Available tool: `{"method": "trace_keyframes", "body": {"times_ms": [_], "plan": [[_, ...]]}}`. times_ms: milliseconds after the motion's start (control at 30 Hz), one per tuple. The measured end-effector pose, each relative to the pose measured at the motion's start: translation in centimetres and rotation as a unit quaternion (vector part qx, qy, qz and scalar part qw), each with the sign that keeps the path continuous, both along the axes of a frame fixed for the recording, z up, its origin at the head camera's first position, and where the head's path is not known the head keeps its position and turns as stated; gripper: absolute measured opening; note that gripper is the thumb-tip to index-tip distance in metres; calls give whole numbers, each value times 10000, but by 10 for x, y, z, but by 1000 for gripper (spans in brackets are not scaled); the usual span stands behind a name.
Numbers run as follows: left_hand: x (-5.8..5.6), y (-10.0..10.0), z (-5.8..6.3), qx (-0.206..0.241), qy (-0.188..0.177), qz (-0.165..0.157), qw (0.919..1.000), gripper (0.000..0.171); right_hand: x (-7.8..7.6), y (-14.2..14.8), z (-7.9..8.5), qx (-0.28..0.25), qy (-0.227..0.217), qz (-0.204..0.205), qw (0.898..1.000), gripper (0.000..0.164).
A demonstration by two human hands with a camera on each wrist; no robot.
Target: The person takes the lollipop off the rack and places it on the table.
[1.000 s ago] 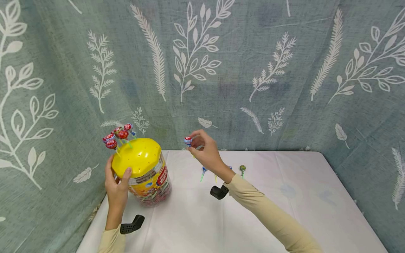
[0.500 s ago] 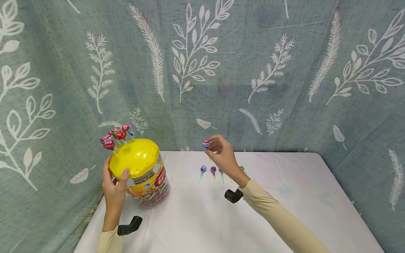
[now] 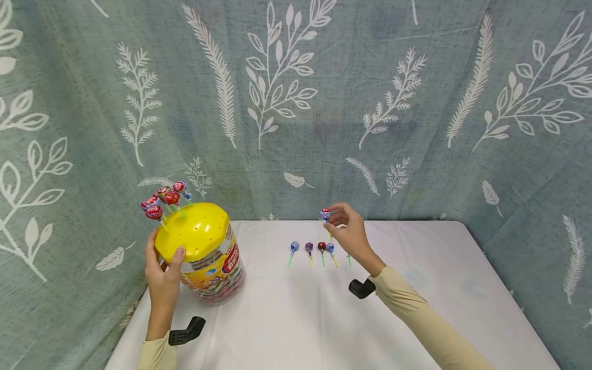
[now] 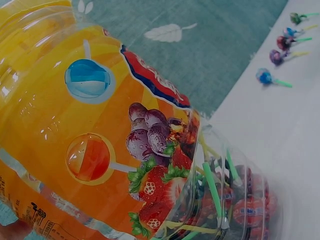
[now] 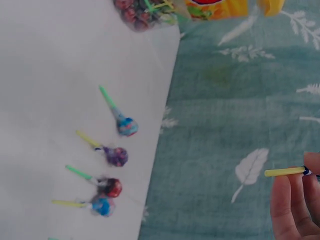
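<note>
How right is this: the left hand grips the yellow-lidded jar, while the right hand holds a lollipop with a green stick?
Only the stick is wrong: the right wrist view shows it yellow. The left hand grips the yellow-lidded jar; the right hand holds a lollipop.

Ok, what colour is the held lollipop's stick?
Yellow; the stick shows best in the right wrist view.

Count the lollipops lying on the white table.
5, left to right in the head view: blue lollipop, purple one, red one, another blue one, green one, mostly hidden there by the right hand. Others may be hidden.
</note>
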State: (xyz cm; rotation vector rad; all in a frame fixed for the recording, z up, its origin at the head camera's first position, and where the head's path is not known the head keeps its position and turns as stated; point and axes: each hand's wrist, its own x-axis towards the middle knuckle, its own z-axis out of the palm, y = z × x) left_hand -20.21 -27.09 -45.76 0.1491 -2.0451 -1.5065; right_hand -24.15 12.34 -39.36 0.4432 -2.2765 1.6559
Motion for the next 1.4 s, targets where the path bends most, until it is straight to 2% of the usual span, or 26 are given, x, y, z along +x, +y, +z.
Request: {"method": "trace_keyframes", "body": {"times_ms": [100,333,500,700,1000,1133,1400], "plan": [[0,-2,0,-17,23,9,10000,68,-2,8,-6,42,-121,-90,9999,34],[0,-5,1,-97,119,28,9999,66,-24,27,-50,72,-279,-325,9991,34],[2,-6,3,-108,77,55,9999,68,-24,34,-60,223,-317,-557,9977,34],[2,-9,2,-69,-2,85,9999,69,-24,44,-73,402,-563,-769,9946,34],[2,-8,4,-93,81,22,9999,69,-29,63,-102,457,-686,-1169,9897,33],[3,-7,6,-110,-1,-19,9999,69,-30,71,-117,604,-884,-1423,9840,32],[5,-7,9,-146,-190,-99,9997,70,-35,89,-151,1215,-1485,-1788,9650,32]]}}
